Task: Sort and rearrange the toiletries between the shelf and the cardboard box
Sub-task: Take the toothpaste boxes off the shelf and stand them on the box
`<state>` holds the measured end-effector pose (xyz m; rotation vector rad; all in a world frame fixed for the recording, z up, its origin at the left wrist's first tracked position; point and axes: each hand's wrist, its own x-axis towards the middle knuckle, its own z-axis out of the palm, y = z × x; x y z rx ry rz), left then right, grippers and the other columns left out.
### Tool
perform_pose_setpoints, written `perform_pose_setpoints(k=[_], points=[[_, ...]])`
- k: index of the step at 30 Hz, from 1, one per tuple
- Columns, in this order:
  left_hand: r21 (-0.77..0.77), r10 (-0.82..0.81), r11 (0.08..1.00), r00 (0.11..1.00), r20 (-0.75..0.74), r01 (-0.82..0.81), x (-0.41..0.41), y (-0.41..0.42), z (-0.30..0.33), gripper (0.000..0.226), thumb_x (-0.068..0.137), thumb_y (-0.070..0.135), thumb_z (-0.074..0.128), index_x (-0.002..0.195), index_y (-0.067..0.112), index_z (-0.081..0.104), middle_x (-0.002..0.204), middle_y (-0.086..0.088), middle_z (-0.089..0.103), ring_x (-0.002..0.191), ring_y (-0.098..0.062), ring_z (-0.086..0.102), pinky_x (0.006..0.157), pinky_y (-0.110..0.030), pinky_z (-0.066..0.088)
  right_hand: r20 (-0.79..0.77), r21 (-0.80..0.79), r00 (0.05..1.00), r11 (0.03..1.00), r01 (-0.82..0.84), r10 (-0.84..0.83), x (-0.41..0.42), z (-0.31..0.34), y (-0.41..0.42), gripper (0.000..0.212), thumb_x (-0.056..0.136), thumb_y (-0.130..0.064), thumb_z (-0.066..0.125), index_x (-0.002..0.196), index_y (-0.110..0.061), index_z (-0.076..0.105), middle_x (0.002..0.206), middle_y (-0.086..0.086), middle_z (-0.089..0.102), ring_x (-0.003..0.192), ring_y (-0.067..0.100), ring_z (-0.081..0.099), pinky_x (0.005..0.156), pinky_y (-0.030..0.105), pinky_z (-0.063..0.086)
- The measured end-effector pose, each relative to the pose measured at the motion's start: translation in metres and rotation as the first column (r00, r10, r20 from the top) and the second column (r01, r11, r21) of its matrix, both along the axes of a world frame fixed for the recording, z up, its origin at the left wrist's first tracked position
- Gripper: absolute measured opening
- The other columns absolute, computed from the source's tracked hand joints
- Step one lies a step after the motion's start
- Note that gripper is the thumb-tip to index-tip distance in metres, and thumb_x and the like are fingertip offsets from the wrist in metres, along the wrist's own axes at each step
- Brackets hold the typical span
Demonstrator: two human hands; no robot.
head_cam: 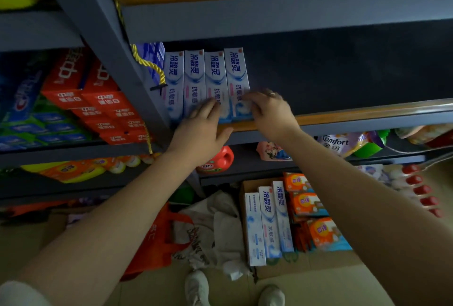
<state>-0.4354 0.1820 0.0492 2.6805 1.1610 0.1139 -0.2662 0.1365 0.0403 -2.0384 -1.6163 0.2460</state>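
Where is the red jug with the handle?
In the head view, the red jug stands on the shelf below the toothpaste boxes, just under the left hand and left of a pink pouch.

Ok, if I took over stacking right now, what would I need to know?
Left hand: open, fingers flat on the fronts of the toothpaste boxes.
Right hand: fingers curled on the rightmost box.
Done: four boxes stand in a row at the left end of the shelf, which is bare to their right.
Left: three more toothpaste boxes and orange packs are in the cardboard box on the floor.
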Motion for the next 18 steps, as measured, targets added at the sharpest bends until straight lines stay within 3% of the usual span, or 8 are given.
perform_pose_setpoints(k=[2, 4, 6, 8, 10, 12, 15, 18], points=[[0.154, -0.13, 0.982, 0.978, 0.163, 0.105, -0.006, -0.023, -0.012, 0.051, 0.091, 0.025, 0.05, 0.137, 0.007, 0.04, 0.145, -0.012, 0.038, 0.137, -0.026, 0.029, 0.111, -0.038, 0.024, 0.064, 0.214, 0.996, 0.976, 0.049, -0.064, -0.002, -0.006, -0.029, 0.032, 0.085, -0.009, 0.04, 0.107, -0.006, 0.063, 0.105, 0.016, 0.06, 0.092, 0.035, 0.054, 0.075, 0.04, 0.046], [0.224, -0.269, 0.952, 0.916, 0.297, 0.207, -0.013, -0.049, -0.035, 0.04, 0.086, 0.017, 0.049, 0.124, 0.006, 0.054, 0.133, -0.013, 0.051, 0.129, -0.026, 0.037, 0.108, -0.04, 0.029, -0.026, 0.228, 0.994, 0.967, 0.111, -0.108, -0.002, -0.022, -0.065, 0.026, 0.084, -0.006, 0.042, 0.102, -0.004, 0.061, 0.099, 0.015, 0.058, 0.086, 0.03, 0.053, 0.069, 0.037, 0.044], [0.11, -0.315, 0.949, 0.894, 0.318, 0.295, -0.019, -0.078, -0.067, 0.035, 0.085, 0.018, 0.044, 0.115, 0.008, 0.059, 0.123, -0.011, 0.057, 0.121, -0.024, 0.042, 0.102, -0.041, 0.037, -0.146, 0.073, 0.98, 0.986, 0.148, -0.136, 0.0, -0.053, -0.1, 0.018, 0.087, -0.004, 0.046, 0.098, -0.001, 0.06, 0.095, 0.016, 0.059, 0.083, 0.032, 0.057, 0.066, 0.035, 0.044], [-0.087, -0.299, 0.941, 0.921, 0.25, 0.328, -0.022, -0.103, -0.105, 0.034, 0.084, 0.019, 0.042, 0.11, 0.009, 0.062, 0.118, -0.008, 0.058, 0.115, -0.021, 0.044, 0.097, -0.041, 0.045, -0.197, -0.203, 0.959, 0.966, 0.162, -0.203, 0.002, -0.085, -0.13, 0.016, 0.089, -0.003, 0.048, 0.098, -0.001, 0.061, 0.098, 0.018, 0.062, 0.087, 0.034, 0.059, 0.067, 0.032, 0.042], [-0.316, -0.193, 0.924, 0.976, 0.099, 0.215, -0.023, -0.126, -0.139, 0.035, 0.088, 0.018, 0.044, 0.12, 0.012, 0.057, 0.127, -0.004, 0.051, 0.12, -0.019, 0.042, 0.101, -0.039, 0.041, -0.169, -0.498, 0.956, 0.858, 0.129, -0.241, 0.001, -0.117, -0.157, 0.019, 0.092, -0.009, 0.045, 0.104, -0.005, 0.059, 0.103, 0.015, 0.063, 0.088, 0.029, 0.059, 0.066, 0.027, 0.038], [-0.508, -0.066, 0.861, 0.996, -0.066, 0.024, -0.02, -0.146, -0.174, 0.042, 0.093, 0.023, 0.047, 0.134, 0.017, 0.042, 0.14, -0.001, 0.04, 0.128, -0.016, 0.037, 0.106, -0.03, 0.033, -0.149, -0.685, 0.957, 0.724, 0.081, -0.248, -0.002, -0.144, -0.177, 0.022, 0.096, -0.014, 0.04, 0.109, -0.006, 0.055, 0.107, 0.013, 0.062, 0.081, 0.02, 0.054, 0.065, 0.023, 0.035], [-0.716, 0.14, 0.653, 0.968, -0.207, -0.247, -0.011, -0.175, -0.226, 0.055, 0.093, 0.03, 0.053, 0.141, 0.016, 0.03, 0.145, -0.004, 0.034, 0.128, -0.021, 0.041, 0.097, -0.029, 0.038, -0.167, -0.757, 0.936, 0.648, 0.079, -0.309, -0.005, -0.181, -0.196, 0.024, 0.097, -0.015, 0.039, 0.113, -0.005, 0.053, 0.115, 0.014, 0.06, 0.093, 0.022, 0.057, 0.071, 0.024, 0.04], [-0.788, 0.308, 0.489, 0.92, -0.244, -0.373, -0.003, -0.199, -0.275, 0.059, 0.083, 0.036, 0.065, 0.132, 0.018, 0.037, 0.133, -0.007, 0.046, 0.114, -0.024, 0.053, 0.093, -0.037, 0.048, -0.121, -0.755, 0.935, 0.643, 0.132, -0.334, -0.01, -0.207, -0.202, 0.029, 0.096, -0.01, 0.037, 0.121, 0.001, 0.047, 0.126, 0.019, 0.051, 0.116, 0.031, 0.049, 0.088, 0.03, 0.04]])
